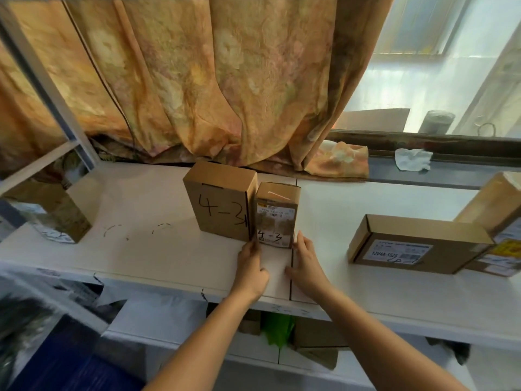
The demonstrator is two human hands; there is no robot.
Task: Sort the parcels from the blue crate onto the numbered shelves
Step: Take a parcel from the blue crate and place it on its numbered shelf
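Observation:
A small cardboard parcel point(276, 218) marked "4-3" stands upright on the white shelf point(158, 258), right beside a larger brown box point(222, 201) also marked "4-3". My left hand point(251, 266) rests on the shelf at the small parcel's lower left corner, fingertips touching it. At its lower right corner lies my right hand point(306, 263), fingertips against the parcel's side. Both hands are open-fingered and neither grips the parcel. A dark blue crate point(73, 368) shows at the bottom left.
A flat labelled box point(417, 244) lies on the shelf to the right, a taller parcel point(496, 224) behind it. Another parcel point(53, 215) stands at the far left. An orange curtain point(197, 80) hangs behind. The lower shelf holds boxes and a green bag point(277, 328).

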